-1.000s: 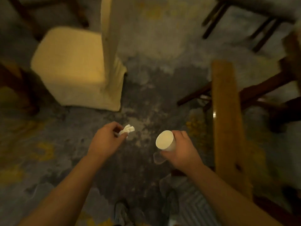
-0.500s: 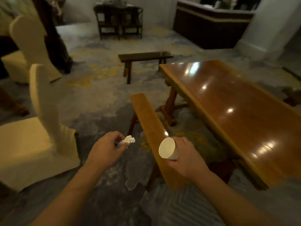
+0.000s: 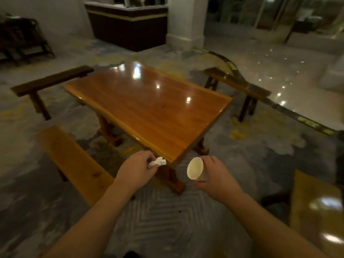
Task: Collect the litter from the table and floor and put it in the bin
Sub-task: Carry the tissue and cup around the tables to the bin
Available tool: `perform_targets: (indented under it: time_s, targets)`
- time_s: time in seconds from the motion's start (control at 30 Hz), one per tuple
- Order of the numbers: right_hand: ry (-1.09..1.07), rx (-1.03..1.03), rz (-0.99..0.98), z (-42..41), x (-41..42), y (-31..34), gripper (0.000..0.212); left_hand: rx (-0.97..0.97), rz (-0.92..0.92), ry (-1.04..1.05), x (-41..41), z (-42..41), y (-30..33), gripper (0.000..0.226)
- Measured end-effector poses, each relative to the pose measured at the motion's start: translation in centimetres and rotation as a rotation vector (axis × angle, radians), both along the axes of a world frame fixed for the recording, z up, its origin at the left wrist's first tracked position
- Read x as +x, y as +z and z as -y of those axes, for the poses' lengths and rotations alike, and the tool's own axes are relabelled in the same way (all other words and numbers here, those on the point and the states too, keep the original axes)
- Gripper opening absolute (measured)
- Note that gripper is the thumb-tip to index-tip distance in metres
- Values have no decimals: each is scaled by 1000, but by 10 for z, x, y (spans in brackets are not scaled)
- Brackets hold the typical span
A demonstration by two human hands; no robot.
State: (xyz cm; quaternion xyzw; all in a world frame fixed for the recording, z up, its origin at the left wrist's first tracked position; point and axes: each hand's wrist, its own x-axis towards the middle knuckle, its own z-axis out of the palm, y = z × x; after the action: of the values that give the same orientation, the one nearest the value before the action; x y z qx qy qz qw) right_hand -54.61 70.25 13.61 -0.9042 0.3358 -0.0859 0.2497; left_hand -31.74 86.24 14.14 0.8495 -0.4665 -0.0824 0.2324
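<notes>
My left hand (image 3: pixel 136 169) pinches a crumpled white tissue (image 3: pixel 157 162) between thumb and fingers, just in front of the near corner of the glossy wooden table (image 3: pixel 149 103). My right hand (image 3: pixel 214 173) grips a white paper cup (image 3: pixel 195 169) tipped on its side, its open mouth turned toward me. Both hands hang above the carpet near the table's corner. No bin shows in the head view.
Wooden benches stand around the table: one at near left (image 3: pixel 74 162), a dark one at far left (image 3: pixel 50 82), one at far right (image 3: pixel 238 84), another at near right (image 3: pixel 316 207). A dark counter (image 3: pixel 128 23) and white pillar (image 3: pixel 185 21) stand behind. Polished floor lies at right.
My view has swung up from the floor and turned right, from the cream chair to the table. Both hands kept the tissue and the cup, held the same way.
</notes>
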Motion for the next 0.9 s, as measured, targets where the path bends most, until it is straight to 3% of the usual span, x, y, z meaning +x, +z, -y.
perform_targets:
  time_s: [0.33,0.73,0.9]
  targets:
    - [-267,-3,7,194,-98,-16,75,-8,-39,-285,-66,259,-14,13]
    - [-445,-51,-22,525,-118,19,76,-49,-96,-382,-82,640,-2,13]
    - [-430,-57,16,646,-129,14,77,-52,-80,-401,-87,762,-1,13]
